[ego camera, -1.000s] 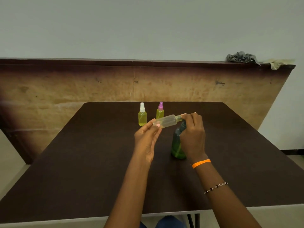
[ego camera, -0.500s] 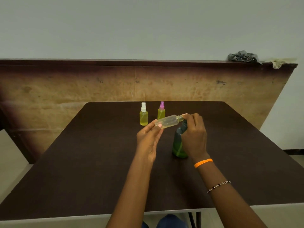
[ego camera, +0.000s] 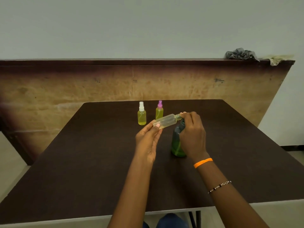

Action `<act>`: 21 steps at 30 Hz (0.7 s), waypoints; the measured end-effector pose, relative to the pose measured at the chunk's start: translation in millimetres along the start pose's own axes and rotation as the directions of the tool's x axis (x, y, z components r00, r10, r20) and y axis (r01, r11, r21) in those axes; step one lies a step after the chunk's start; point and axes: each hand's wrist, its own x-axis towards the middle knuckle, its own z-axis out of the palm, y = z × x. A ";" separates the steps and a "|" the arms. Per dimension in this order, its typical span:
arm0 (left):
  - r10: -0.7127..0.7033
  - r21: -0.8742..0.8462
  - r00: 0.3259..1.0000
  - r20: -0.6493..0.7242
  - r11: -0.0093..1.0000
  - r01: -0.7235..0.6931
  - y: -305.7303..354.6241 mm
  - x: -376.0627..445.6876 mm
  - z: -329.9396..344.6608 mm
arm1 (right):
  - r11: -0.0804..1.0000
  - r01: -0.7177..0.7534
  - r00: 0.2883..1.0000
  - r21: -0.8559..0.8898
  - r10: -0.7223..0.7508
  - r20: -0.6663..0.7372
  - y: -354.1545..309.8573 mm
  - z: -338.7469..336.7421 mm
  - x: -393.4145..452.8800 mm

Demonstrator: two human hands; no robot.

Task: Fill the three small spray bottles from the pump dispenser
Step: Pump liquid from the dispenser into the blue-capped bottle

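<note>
My left hand [ego camera: 148,142] grips the base of a small clear bottle [ego camera: 165,121], tilted almost flat, with a little yellow liquid along its lower side. Its open neck points right and meets the pump head under my right hand [ego camera: 192,135]. That hand covers the top of the dark green pump dispenser [ego camera: 176,145], which stands upright on the dark table [ego camera: 82,162]. The pump head is hidden by my fingers. Farther back stand two small bottles of yellow liquid, one with a white sprayer [ego camera: 141,116] and one with a pink sprayer [ego camera: 159,110].
A wooden panel [ego camera: 65,89] rises behind the table's far edge. On its top ledge at the right lie a grey crumpled cloth [ego camera: 240,53] and a pale rag [ego camera: 278,59]. The table's near edge runs just above my knees.
Both hands, the tilted bottle and the dispenser keep nearly the same pose; only the view shifts slightly.
</note>
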 end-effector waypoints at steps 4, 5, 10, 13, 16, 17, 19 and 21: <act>0.009 -0.007 1.000 0.016 1.000 -0.009 1.6 -1.7 4.1 | 1.000 -0.009 0.999 0.000 0.009 0.042 -2.7 -10.0 15.4; 0.012 -0.002 1.000 0.016 1.000 -0.012 1.9 -1.4 4.5 | 1.000 -0.021 0.999 0.003 0.020 0.045 -3.2 -10.2 15.8; 0.015 0.034 1.000 -0.012 0.999 -0.015 1.3 0.5 1.3 | 1.000 -0.003 1.000 -0.001 0.003 -0.003 -1.4 -0.8 1.0; 0.007 0.043 1.000 -0.009 0.999 -0.007 1.2 -0.8 -1.4 | 1.000 0.009 1.000 0.008 -0.009 -0.010 -0.4 -0.1 1.4; 0.007 0.029 1.000 0.006 1.000 -0.007 2.2 -2.2 1.1 | 1.000 -0.015 1.000 0.009 0.015 0.019 -3.1 -6.9 14.8; 0.010 0.025 1.000 0.011 1.000 -0.010 2.6 -2.5 2.2 | 0.999 -0.026 0.999 0.022 0.025 0.033 -3.3 -8.6 18.5; 0.020 0.018 1.000 0.018 1.000 -0.021 2.9 -2.2 3.8 | 0.997 -0.049 0.998 0.060 0.048 0.027 -3.2 -9.3 20.0; 0.021 0.027 1.000 0.016 0.999 -0.021 2.0 -0.8 3.0 | 0.996 -0.049 0.999 0.075 0.051 -0.020 -1.8 -5.0 11.7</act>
